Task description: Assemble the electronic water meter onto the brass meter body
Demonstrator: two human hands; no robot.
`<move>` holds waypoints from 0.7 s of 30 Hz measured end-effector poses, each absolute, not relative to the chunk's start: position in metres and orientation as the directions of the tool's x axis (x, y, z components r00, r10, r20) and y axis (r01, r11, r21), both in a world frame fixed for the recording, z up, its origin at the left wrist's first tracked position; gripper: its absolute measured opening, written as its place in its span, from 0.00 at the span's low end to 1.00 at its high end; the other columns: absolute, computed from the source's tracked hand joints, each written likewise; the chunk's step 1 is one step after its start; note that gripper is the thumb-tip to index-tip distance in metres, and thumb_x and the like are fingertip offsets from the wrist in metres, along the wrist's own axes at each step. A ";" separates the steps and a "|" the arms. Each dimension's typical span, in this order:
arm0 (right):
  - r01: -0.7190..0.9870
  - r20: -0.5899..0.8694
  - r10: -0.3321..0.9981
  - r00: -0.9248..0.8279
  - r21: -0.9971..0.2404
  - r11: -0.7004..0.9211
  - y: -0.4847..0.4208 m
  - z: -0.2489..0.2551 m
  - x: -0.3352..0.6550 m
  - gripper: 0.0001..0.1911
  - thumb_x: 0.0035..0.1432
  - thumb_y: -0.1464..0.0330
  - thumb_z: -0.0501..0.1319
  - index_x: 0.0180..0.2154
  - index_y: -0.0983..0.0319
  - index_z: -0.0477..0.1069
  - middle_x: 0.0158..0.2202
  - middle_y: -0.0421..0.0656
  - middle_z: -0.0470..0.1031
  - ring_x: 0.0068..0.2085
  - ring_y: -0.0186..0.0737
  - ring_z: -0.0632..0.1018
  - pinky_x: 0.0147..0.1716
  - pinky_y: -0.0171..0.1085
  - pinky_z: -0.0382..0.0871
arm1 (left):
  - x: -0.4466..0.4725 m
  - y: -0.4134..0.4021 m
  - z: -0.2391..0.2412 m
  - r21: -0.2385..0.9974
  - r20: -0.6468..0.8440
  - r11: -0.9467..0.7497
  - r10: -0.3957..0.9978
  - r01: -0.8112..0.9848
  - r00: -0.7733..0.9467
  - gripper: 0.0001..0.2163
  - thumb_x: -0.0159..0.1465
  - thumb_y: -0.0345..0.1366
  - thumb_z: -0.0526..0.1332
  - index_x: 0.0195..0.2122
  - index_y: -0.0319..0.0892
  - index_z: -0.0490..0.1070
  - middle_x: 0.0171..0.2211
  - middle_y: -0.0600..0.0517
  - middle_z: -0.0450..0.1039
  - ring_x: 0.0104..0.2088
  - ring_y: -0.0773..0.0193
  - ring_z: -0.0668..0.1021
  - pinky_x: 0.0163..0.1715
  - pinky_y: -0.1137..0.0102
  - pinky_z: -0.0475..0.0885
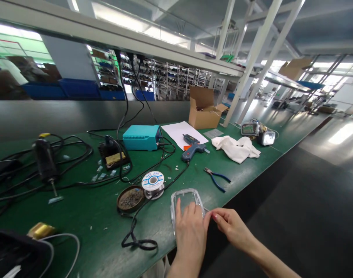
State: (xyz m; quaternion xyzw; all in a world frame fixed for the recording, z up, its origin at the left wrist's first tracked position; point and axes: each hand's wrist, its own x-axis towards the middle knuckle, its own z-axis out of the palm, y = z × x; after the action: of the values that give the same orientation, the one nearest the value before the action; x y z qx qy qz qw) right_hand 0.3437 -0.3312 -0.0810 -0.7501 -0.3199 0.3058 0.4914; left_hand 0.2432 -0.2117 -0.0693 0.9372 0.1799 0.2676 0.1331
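A clear plastic cover [184, 196] lies on the green bench [86, 208] near its front edge. My left hand [190, 227] rests flat on the cover, fingers stretched out over it. My right hand [227, 224] is at the cover's right edge, thumb and fingertips pinched together on its rim or on something small there that I cannot make out.
A solder spool [153, 181] and a round tin [130, 198] sit left of the cover. Blue-handled pliers [217, 178], a glue gun [192, 148], a white cloth [237, 148], a teal soldering station [141, 137], black cables [78, 154] and a cardboard box [203, 108] lie farther back.
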 end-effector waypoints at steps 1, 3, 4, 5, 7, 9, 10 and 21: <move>0.192 -0.141 0.778 0.612 -0.928 -0.320 -0.331 -0.081 0.342 0.21 0.62 0.55 0.51 0.30 0.65 0.70 0.19 0.34 0.52 0.22 0.29 0.54 0.21 0.33 0.46 | 0.244 -0.214 -0.070 0.343 0.465 -0.896 0.424 0.283 0.777 0.06 0.62 0.34 0.60 0.29 0.39 0.69 0.27 0.51 0.70 0.33 0.58 0.76 0.56 0.47 0.63; 0.222 -0.132 0.774 0.619 -0.916 -0.334 -0.330 -0.079 0.339 0.21 0.62 0.56 0.51 0.31 0.65 0.70 0.19 0.34 0.51 0.22 0.29 0.54 0.21 0.33 0.46 | 0.245 -0.215 -0.070 0.362 0.488 -0.885 0.447 0.293 0.749 0.06 0.62 0.31 0.60 0.27 0.40 0.68 0.26 0.52 0.69 0.32 0.59 0.76 0.54 0.49 0.65; 0.237 -0.126 0.773 0.621 -0.911 -0.339 -0.330 -0.077 0.338 0.20 0.62 0.56 0.51 0.31 0.65 0.70 0.19 0.34 0.51 0.21 0.29 0.54 0.21 0.33 0.46 | 0.245 -0.215 -0.069 0.377 0.498 -0.879 0.460 0.294 0.735 0.06 0.62 0.30 0.59 0.27 0.40 0.68 0.26 0.52 0.69 0.31 0.59 0.76 0.52 0.50 0.67; 0.250 -0.117 0.773 0.623 -0.907 -0.338 -0.329 -0.074 0.337 0.20 0.62 0.56 0.51 0.31 0.65 0.71 0.19 0.34 0.51 0.21 0.29 0.54 0.21 0.33 0.46 | 0.245 -0.215 -0.069 0.391 0.505 -0.870 0.476 0.300 0.720 0.07 0.61 0.29 0.59 0.26 0.40 0.67 0.25 0.53 0.68 0.31 0.59 0.75 0.49 0.51 0.69; 0.320 -0.076 0.788 0.611 -0.887 -0.333 -0.330 -0.063 0.337 0.19 0.62 0.58 0.51 0.30 0.64 0.71 0.19 0.35 0.56 0.22 0.30 0.57 0.22 0.33 0.49 | 0.243 -0.214 -0.067 0.416 0.503 -0.847 0.518 0.332 0.692 0.08 0.61 0.28 0.58 0.25 0.41 0.65 0.25 0.53 0.68 0.29 0.58 0.75 0.40 0.57 0.72; 0.467 -0.020 0.811 0.584 -0.809 -0.357 -0.332 -0.048 0.340 0.18 0.63 0.59 0.51 0.29 0.63 0.71 0.21 0.37 0.62 0.23 0.31 0.62 0.25 0.33 0.53 | 0.240 -0.212 -0.063 0.424 0.492 -0.827 0.552 0.369 0.673 0.09 0.61 0.27 0.56 0.24 0.42 0.64 0.24 0.53 0.68 0.28 0.59 0.74 0.31 0.63 0.70; 0.543 0.008 0.810 0.586 -0.746 -0.386 -0.332 -0.040 0.344 0.18 0.63 0.60 0.50 0.29 0.62 0.71 0.22 0.38 0.66 0.24 0.32 0.64 0.26 0.33 0.55 | 0.237 -0.210 -0.060 0.422 0.490 -0.822 0.561 0.382 0.667 0.10 0.61 0.27 0.54 0.23 0.43 0.63 0.24 0.53 0.68 0.27 0.59 0.74 0.29 0.65 0.69; 0.547 0.143 0.631 0.763 -0.664 -0.510 -0.271 -0.046 0.387 0.14 0.59 0.68 0.53 0.42 0.64 0.73 0.44 0.56 0.72 0.49 0.53 0.71 0.52 0.51 0.59 | 0.203 -0.182 -0.035 0.425 0.626 -0.873 0.474 0.239 0.619 0.09 0.65 0.33 0.51 0.26 0.45 0.61 0.23 0.56 0.68 0.24 0.65 0.75 0.25 0.71 0.65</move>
State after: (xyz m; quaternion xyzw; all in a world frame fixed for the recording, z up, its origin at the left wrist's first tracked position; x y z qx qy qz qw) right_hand 0.3874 -0.2708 -0.0460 -0.8670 -0.3396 0.0582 0.3599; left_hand 0.2029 -0.1822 -0.0350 0.8868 0.2011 0.3875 0.1516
